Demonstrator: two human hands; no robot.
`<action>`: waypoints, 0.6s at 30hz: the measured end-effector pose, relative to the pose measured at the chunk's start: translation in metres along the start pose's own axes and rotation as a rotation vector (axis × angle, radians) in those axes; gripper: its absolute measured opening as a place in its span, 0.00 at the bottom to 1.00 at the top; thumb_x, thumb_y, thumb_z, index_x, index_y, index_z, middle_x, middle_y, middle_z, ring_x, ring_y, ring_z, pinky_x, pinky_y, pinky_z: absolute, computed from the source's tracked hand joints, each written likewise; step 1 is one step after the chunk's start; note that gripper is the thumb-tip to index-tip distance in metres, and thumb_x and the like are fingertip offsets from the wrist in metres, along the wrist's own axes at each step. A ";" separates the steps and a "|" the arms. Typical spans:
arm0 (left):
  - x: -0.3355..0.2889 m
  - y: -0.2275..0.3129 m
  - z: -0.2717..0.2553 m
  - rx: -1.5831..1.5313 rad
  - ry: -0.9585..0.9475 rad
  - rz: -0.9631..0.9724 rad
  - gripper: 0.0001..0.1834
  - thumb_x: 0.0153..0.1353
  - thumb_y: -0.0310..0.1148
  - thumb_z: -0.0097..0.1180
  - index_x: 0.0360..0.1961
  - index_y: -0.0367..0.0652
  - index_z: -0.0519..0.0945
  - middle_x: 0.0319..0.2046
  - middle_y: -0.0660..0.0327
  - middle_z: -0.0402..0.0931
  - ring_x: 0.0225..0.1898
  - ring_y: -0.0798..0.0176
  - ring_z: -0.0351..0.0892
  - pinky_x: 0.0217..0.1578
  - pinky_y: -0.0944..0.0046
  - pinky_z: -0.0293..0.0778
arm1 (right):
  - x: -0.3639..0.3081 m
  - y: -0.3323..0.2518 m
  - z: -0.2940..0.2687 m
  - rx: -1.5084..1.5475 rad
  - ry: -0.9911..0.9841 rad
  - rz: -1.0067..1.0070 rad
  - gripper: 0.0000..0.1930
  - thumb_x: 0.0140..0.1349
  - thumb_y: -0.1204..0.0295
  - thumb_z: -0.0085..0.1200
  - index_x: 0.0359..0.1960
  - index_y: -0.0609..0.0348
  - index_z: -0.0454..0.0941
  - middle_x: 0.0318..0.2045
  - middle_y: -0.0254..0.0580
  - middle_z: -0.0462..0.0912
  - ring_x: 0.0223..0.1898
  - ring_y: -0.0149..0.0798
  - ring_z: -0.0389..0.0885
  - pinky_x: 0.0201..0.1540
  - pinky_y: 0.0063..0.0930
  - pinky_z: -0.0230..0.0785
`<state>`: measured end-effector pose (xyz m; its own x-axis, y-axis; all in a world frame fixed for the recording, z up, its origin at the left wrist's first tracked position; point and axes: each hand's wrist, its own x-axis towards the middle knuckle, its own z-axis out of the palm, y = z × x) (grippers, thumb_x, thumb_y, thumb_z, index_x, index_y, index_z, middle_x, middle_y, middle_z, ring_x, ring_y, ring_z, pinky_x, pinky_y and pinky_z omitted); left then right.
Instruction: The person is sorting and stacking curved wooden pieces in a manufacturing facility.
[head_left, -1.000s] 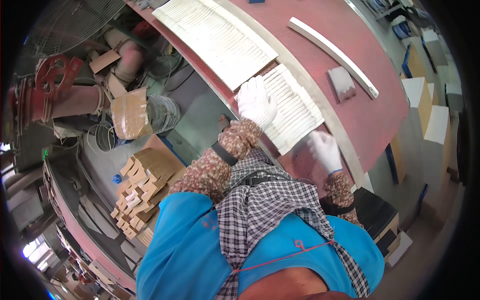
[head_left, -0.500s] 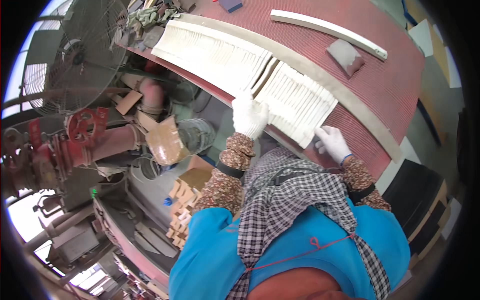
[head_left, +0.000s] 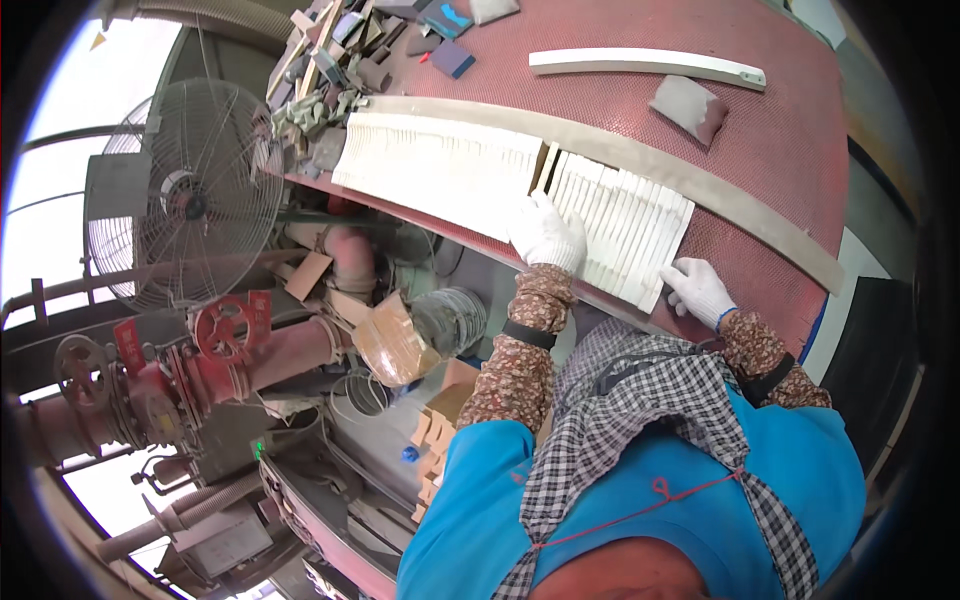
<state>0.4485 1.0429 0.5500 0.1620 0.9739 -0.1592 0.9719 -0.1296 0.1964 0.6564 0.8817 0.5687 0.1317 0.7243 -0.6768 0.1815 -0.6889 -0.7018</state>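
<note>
The white-gloved left hand (head_left: pixel 545 232) lies flat, fingers spread, on the near batch of cream ribbed wooden slats (head_left: pixel 625 226) on the red mesh-topped workbench (head_left: pixel 790 150). The gloved right hand (head_left: pixel 697 289) pinches its right near corner. A longer slat row (head_left: pixel 440 168) lies left, a grey sanding block (head_left: pixel 690 103) beyond.

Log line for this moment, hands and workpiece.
left hand: flat on slatted white panel | right hand: on panel's near corner | panel: lying on red table

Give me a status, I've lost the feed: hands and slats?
Left hand flat on white slat stack. Right hand at its near corner. Long slat row alongside; nothing blocking.
</note>
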 end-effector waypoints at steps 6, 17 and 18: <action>0.006 0.001 0.011 0.076 0.082 0.085 0.31 0.60 0.47 0.59 0.56 0.33 0.71 0.53 0.44 0.73 0.57 0.42 0.73 0.58 0.46 0.68 | 0.001 -0.001 -0.003 0.025 -0.008 -0.017 0.24 0.68 0.58 0.50 0.44 0.75 0.80 0.22 0.45 0.81 0.18 0.33 0.79 0.24 0.29 0.72; 0.023 0.010 0.000 -0.066 -0.173 -0.040 0.36 0.56 0.50 0.60 0.57 0.31 0.74 0.55 0.34 0.72 0.60 0.40 0.72 0.60 0.48 0.69 | 0.000 0.005 -0.004 0.045 -0.001 -0.012 0.19 0.66 0.63 0.49 0.29 0.71 0.78 0.21 0.44 0.82 0.18 0.34 0.81 0.26 0.32 0.75; 0.021 0.009 -0.002 -0.148 -0.210 -0.064 0.36 0.55 0.50 0.60 0.58 0.31 0.74 0.55 0.35 0.72 0.60 0.39 0.71 0.60 0.47 0.69 | 0.000 0.007 -0.004 0.029 -0.009 -0.024 0.19 0.66 0.63 0.49 0.28 0.71 0.79 0.21 0.44 0.82 0.18 0.35 0.81 0.26 0.32 0.75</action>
<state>0.4601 1.0629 0.5507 0.1482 0.9171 -0.3701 0.9483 -0.0256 0.3162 0.6619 0.8769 0.5652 0.1190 0.7405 -0.6615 0.1562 -0.6719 -0.7240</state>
